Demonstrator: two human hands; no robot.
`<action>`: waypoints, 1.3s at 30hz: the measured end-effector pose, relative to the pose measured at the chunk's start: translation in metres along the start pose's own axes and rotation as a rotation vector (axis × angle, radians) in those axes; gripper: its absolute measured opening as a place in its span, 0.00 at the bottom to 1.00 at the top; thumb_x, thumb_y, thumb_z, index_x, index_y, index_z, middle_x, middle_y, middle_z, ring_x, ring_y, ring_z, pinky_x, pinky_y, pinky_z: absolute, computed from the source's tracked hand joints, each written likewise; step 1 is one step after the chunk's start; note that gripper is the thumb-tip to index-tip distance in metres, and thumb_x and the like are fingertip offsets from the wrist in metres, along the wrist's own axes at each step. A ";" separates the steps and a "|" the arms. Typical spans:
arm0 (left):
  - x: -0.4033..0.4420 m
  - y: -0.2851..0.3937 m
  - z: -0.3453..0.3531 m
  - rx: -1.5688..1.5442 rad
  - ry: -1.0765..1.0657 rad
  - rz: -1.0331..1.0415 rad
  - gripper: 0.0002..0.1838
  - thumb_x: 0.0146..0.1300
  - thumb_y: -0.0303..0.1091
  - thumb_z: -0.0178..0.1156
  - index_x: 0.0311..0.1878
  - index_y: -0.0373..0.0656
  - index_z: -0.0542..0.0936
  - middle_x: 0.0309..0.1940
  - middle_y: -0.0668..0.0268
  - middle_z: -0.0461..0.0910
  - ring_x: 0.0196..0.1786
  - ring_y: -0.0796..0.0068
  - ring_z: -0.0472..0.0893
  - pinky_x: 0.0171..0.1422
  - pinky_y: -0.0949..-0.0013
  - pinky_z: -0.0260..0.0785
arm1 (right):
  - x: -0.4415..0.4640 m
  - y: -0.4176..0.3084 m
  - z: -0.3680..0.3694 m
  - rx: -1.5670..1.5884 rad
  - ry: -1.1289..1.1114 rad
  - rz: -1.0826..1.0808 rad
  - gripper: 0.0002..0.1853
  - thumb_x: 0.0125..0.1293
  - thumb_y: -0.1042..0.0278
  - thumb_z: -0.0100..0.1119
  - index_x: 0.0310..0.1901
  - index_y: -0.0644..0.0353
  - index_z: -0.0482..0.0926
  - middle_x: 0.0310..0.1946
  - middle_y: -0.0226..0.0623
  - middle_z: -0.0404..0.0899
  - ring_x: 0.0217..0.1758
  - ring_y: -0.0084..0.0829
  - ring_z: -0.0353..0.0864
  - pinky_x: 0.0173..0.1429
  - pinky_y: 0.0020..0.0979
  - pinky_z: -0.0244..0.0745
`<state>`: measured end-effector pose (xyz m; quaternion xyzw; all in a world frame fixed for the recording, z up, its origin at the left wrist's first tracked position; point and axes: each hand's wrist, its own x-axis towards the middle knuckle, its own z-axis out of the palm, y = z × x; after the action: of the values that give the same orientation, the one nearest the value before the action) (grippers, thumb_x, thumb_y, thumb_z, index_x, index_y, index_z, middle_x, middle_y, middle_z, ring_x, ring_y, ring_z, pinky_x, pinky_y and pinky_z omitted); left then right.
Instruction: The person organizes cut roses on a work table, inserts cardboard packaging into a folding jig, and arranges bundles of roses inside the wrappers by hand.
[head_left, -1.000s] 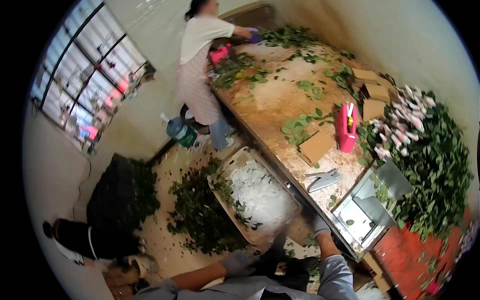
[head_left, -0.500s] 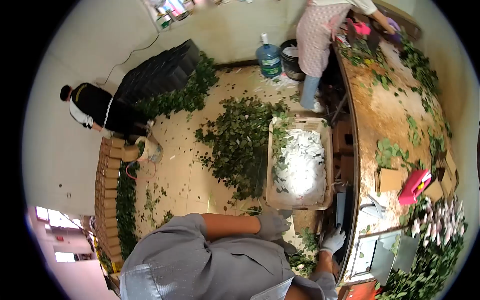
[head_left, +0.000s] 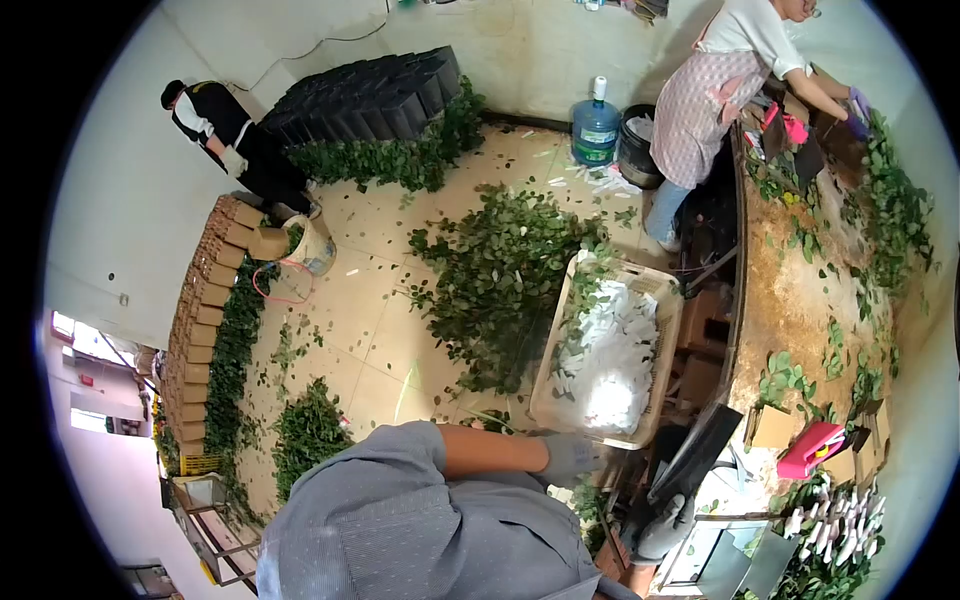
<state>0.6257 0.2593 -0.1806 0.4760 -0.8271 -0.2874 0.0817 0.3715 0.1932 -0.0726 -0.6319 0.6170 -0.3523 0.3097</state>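
Note:
My right hand (head_left: 664,528), in a grey glove, grips the lower end of a flat black panel (head_left: 705,448). The panel is tilted across the table's edge, and its far end overlaps the tabletop. My left hand (head_left: 573,458), also gloved in grey, is just below the near rim of a beige plastic crate (head_left: 540,415), apart from the panel. Its fingers reach to the right, partly blurred, with nothing visible in them. White paper-like pieces (head_left: 610,350) and some leaves fill the crate.
The wooden table (head_left: 790,240) on the right carries leaves, cardboard, a pink holder (head_left: 811,450) and white-wrapped stems (head_left: 835,525). A leafy pile (head_left: 500,280) lies beside the crate. A co-worker in an apron (head_left: 690,110) stands across; another person (head_left: 240,150) stands near stacked cartons (head_left: 205,330).
The black panel has come up from beside the table's underside, now held in my right hand. My left hand has moved slightly right. The view has shifted, and the aproned co-worker's arms reach further out.

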 end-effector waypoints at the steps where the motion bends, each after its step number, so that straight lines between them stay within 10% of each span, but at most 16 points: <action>1: 0.004 0.001 -0.004 -0.059 0.082 0.001 0.44 0.63 0.49 0.65 0.78 0.42 0.60 0.64 0.51 0.69 0.61 0.47 0.74 0.66 0.48 0.66 | 0.001 -0.021 -0.007 -0.008 0.005 -0.006 0.25 0.82 0.52 0.49 0.53 0.73 0.80 0.44 0.49 0.84 0.43 0.40 0.79 0.53 0.39 0.74; 4: 0.015 0.032 -0.088 -0.140 0.071 -0.115 0.56 0.58 0.48 0.71 0.82 0.38 0.49 0.74 0.46 0.58 0.71 0.41 0.67 0.75 0.47 0.60 | 0.002 -0.066 -0.016 0.535 -0.037 0.200 0.24 0.81 0.53 0.52 0.58 0.71 0.77 0.47 0.36 0.81 0.47 0.31 0.77 0.55 0.33 0.73; 9: 0.032 0.044 -0.117 -0.279 0.374 -0.041 0.63 0.52 0.51 0.75 0.83 0.37 0.48 0.79 0.45 0.53 0.78 0.43 0.60 0.81 0.48 0.54 | -0.013 -0.136 -0.016 0.787 -0.086 0.249 0.24 0.83 0.57 0.47 0.63 0.72 0.74 0.59 0.46 0.77 0.59 0.34 0.76 0.66 0.36 0.70; 10: 0.036 0.041 -0.114 -0.317 0.443 0.033 0.62 0.51 0.52 0.75 0.83 0.38 0.50 0.79 0.45 0.55 0.79 0.45 0.60 0.82 0.49 0.54 | -0.017 -0.143 -0.014 0.373 -0.017 0.011 0.22 0.82 0.58 0.48 0.62 0.73 0.74 0.59 0.46 0.77 0.59 0.34 0.76 0.67 0.37 0.70; 13: 0.037 0.049 -0.107 -0.447 0.666 0.120 0.58 0.51 0.46 0.72 0.83 0.41 0.52 0.75 0.45 0.62 0.74 0.44 0.68 0.78 0.49 0.62 | -0.024 -0.144 -0.009 0.582 0.077 -0.105 0.15 0.79 0.68 0.55 0.57 0.71 0.78 0.55 0.42 0.80 0.53 0.30 0.78 0.60 0.35 0.74; 15: 0.025 0.064 -0.116 -0.458 0.693 0.069 0.56 0.51 0.43 0.70 0.82 0.40 0.53 0.73 0.45 0.64 0.73 0.44 0.69 0.77 0.49 0.64 | -0.024 -0.090 -0.026 0.800 -0.354 0.266 0.38 0.75 0.45 0.57 0.74 0.66 0.64 0.71 0.48 0.71 0.71 0.47 0.71 0.77 0.47 0.66; 16: 0.018 0.071 -0.119 -0.484 0.698 0.027 0.55 0.51 0.40 0.69 0.82 0.40 0.54 0.72 0.45 0.66 0.72 0.44 0.70 0.76 0.49 0.65 | -0.041 -0.189 -0.025 0.986 -0.304 0.324 0.31 0.77 0.52 0.54 0.71 0.70 0.66 0.66 0.49 0.75 0.65 0.45 0.76 0.71 0.46 0.73; 23: -0.023 0.114 -0.117 -0.451 1.080 0.131 0.44 0.55 0.36 0.68 0.76 0.38 0.64 0.67 0.47 0.72 0.68 0.46 0.75 0.72 0.51 0.68 | -0.079 -0.157 -0.071 0.703 -0.445 -0.109 0.32 0.75 0.51 0.59 0.70 0.68 0.68 0.57 0.52 0.79 0.58 0.45 0.80 0.65 0.41 0.76; 31: -0.082 0.132 -0.153 -0.120 1.083 0.033 0.32 0.55 0.33 0.68 0.67 0.44 0.78 0.56 0.54 0.80 0.58 0.53 0.80 0.66 0.54 0.72 | -0.121 -0.160 -0.117 0.589 -0.123 -0.404 0.37 0.71 0.50 0.66 0.73 0.66 0.65 0.62 0.51 0.75 0.64 0.44 0.76 0.68 0.42 0.74; 39: -0.117 0.140 -0.121 -0.110 0.464 -0.143 0.14 0.64 0.32 0.62 0.52 0.42 0.84 0.50 0.60 0.83 0.56 0.56 0.81 0.63 0.56 0.73 | -0.121 -0.146 -0.157 0.048 0.135 -0.724 0.45 0.67 0.52 0.73 0.76 0.67 0.60 0.70 0.52 0.68 0.73 0.48 0.68 0.78 0.49 0.62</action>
<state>0.6335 0.3619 0.0128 0.5814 -0.7336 -0.2197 0.2748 0.3248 0.3278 0.1288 -0.7772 0.3638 -0.4945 0.1383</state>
